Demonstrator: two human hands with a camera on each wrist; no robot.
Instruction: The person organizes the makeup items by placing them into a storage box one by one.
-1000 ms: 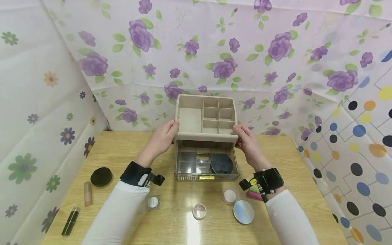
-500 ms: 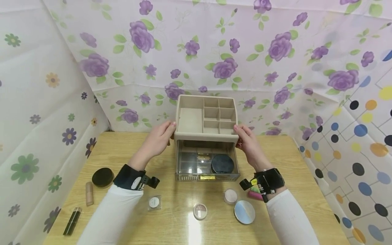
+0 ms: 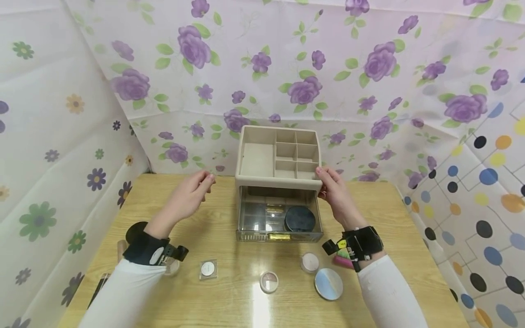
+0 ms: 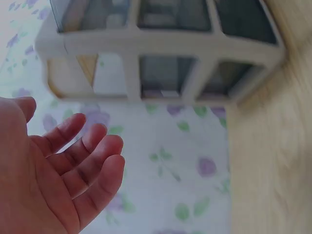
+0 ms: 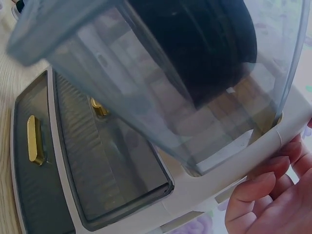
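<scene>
A cream makeup organizer with a divided top tray stands at the back of the table. Its clear top drawer is pulled out and holds a round black case. My right hand holds the organizer's right front corner, thumb at the rim and fingers bent along the side, as the right wrist view shows. To the left, my left hand hangs apart from it in the air, palm inward, fingers loosely curled around nothing. Two closed drawers with gold handles show in the right wrist view.
On the wooden table lie a small square clear case, a two-tone round compact, a pale round jar and a shiny round compact. My left forearm partly covers several items at left. Flowered cloth hangs behind.
My left hand has let go of the organizer's left side and moved away left and toward me. My right hand stays at the right corner; the drawer remains out.
</scene>
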